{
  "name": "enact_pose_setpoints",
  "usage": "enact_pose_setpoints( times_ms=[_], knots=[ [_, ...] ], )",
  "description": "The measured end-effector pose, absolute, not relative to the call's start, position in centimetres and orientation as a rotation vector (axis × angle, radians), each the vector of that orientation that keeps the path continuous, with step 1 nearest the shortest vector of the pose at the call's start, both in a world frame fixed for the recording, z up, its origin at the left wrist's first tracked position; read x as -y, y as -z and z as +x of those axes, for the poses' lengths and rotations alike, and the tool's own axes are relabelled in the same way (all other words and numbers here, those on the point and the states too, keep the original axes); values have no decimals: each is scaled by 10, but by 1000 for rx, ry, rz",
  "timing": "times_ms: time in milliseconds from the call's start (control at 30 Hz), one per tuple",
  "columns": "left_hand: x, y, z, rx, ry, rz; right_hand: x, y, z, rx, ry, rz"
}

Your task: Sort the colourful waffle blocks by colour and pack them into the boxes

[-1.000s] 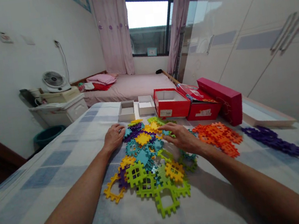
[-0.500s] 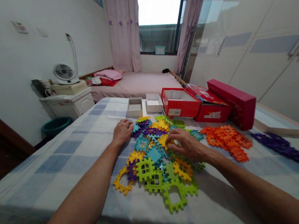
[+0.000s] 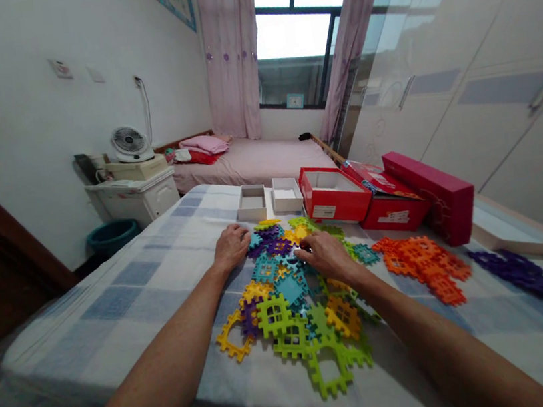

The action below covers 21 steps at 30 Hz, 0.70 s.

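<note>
A pile of notched plastic building tiles (image 3: 291, 289) in green, yellow, teal and purple lies on the table before me. At its left edge rests my left hand (image 3: 232, 247), fingers loosely bent and fingertips against a light blue tile (image 3: 255, 240). My right hand (image 3: 328, 253) reaches over the upper part of the pile. Its thumb and fingers are drawn together beside a purple tile (image 3: 280, 247); what lies between them is too small to make out. A green square-framed tile (image 3: 329, 369) sits at the near end.
Orange tiles (image 3: 423, 259) and purple tiles (image 3: 529, 278) lie grouped at right. Behind stand two small white boxes, a red open box (image 3: 338, 211), another red box (image 3: 394, 213), a long crimson box (image 3: 431, 191) and a shallow tray (image 3: 524, 239). A checked cloth (image 3: 134, 273) covers the table.
My right hand has shifted slightly up the pile, off the yellow tile it was at, and its fingers have drawn closer together. My left hand stays at the pile's edge. The view has tilted slightly.
</note>
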<state>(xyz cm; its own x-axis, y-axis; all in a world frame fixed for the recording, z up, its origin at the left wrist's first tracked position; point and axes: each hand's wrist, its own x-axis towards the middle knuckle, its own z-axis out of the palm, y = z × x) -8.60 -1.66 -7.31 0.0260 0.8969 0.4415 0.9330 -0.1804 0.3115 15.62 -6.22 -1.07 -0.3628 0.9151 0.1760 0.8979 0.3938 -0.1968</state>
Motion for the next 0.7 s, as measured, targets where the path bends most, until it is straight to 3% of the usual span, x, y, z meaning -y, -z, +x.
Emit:
enact_pose_setpoints(
  times_ms=[200,467,700],
  knots=[
    [15,74,-84,2011,870,-2176,60,13,174,2205,-380,-1538],
    [14,75,-83,2012,939,-2193,55,-7,158,2092,-438,-1461],
    [17,67,-79,1946,1030,-2215,48,11,113,2363,-185,-1616]
  ],
)
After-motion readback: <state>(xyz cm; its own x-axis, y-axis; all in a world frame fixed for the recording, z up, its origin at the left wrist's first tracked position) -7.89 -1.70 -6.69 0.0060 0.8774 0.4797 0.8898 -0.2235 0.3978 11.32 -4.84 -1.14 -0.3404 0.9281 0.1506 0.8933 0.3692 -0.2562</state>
